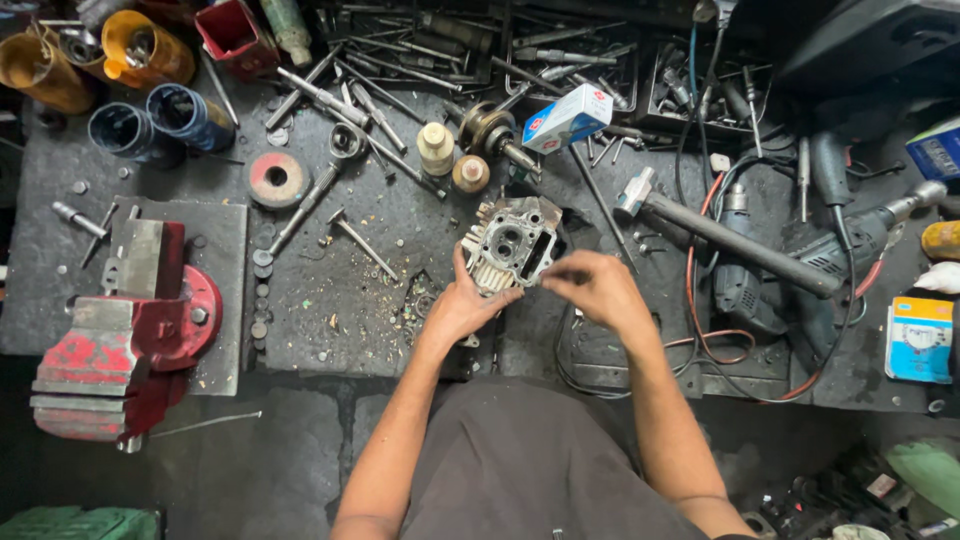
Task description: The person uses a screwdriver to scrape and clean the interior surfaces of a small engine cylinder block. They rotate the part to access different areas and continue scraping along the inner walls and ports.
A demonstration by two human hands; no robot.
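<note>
Two hands meet at frame centre: the left hand (462, 305) cups a finned grey engine head (513, 243) from below, while the right hand (592, 288) pinches at its edge, contents hidden. Upper left, yellow cups (146, 46) hold indistinct parts.

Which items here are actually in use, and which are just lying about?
In use:
left hand
right hand
finned engine part

Lying about:
red vise
hammer
drill
small box
grinding disc

Vise (120, 330) left of cylinder head (512, 243) (hammer (720, 235) right)
</note>
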